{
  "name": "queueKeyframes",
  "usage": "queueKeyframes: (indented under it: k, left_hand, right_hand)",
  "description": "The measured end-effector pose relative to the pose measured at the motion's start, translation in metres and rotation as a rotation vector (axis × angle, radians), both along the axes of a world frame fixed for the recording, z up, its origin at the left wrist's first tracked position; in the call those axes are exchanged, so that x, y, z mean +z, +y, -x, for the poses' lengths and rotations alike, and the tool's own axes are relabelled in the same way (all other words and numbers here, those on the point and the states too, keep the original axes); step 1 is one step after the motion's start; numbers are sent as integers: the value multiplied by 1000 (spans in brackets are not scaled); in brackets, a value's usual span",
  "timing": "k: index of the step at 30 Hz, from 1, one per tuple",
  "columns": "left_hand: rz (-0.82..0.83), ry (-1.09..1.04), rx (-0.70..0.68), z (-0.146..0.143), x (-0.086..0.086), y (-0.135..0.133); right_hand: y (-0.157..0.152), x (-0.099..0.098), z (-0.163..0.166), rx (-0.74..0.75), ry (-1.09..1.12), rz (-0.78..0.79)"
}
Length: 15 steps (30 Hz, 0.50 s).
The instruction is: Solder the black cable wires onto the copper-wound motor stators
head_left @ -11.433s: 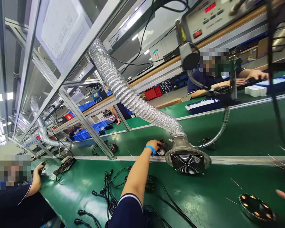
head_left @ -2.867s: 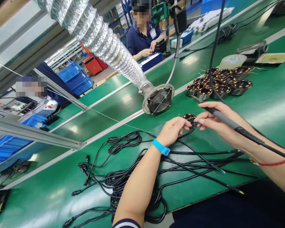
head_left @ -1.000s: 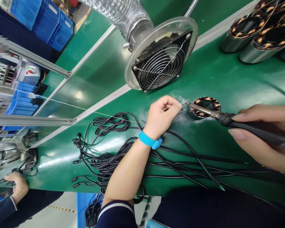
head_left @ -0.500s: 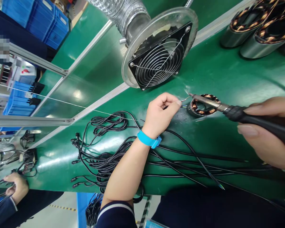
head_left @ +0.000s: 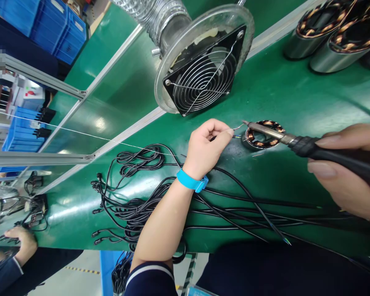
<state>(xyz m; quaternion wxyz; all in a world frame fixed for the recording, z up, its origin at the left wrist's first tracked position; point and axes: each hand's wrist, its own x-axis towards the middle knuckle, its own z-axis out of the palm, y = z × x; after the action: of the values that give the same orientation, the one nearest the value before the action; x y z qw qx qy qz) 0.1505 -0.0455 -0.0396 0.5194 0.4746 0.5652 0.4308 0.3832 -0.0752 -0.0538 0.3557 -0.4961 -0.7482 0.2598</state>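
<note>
The left hand (head_left: 208, 142) is closed in a pinch, thumb against forefinger, with a thin wire (head_left: 238, 127) poking out past the fingertips; its other fingers curl in, so whatever lies inside the palm is hidden, though a dark bit and a few coloured strands (head_left: 237, 136) show just below the thumb. The right hand (head_left: 348, 164), cut off by the right edge, grips a soldering iron (head_left: 308, 146) between thumb and fingers, and the rear of the handle is mostly covered by the hand. The iron's metal tip reaches left across the top of a ring of copper coils (head_left: 262, 145), hiding part of it, and ends at the wire; whether tip and wire touch is too small to tell. The ring sits on the green table (head_left: 259, 90), between the two hands.

Above the left hand stands a fan (head_left: 203, 88) in a clear round hood, its silver hose (head_left: 154, 16) running out of the top. More coil rings (head_left: 339, 57) stand at the upper right, partly cropped. Black cables (head_left: 138, 209) lie tangled behind the left forearm, which covers some of them. At the far left, a co-worker's hand (head_left: 24, 240) bends over dark parts that are hard to make out
</note>
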Motion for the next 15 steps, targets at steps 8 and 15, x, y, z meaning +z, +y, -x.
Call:
queueKeyframes:
  k: [8, 15]
  left_hand:
    - [17, -23, 23, -2, 2, 1]
    - [27, -35, 44, -3, 5, 0]
  right_hand:
    - [4, 8, 3, 4, 74, 11]
    - [7, 12, 2, 56, 69, 10]
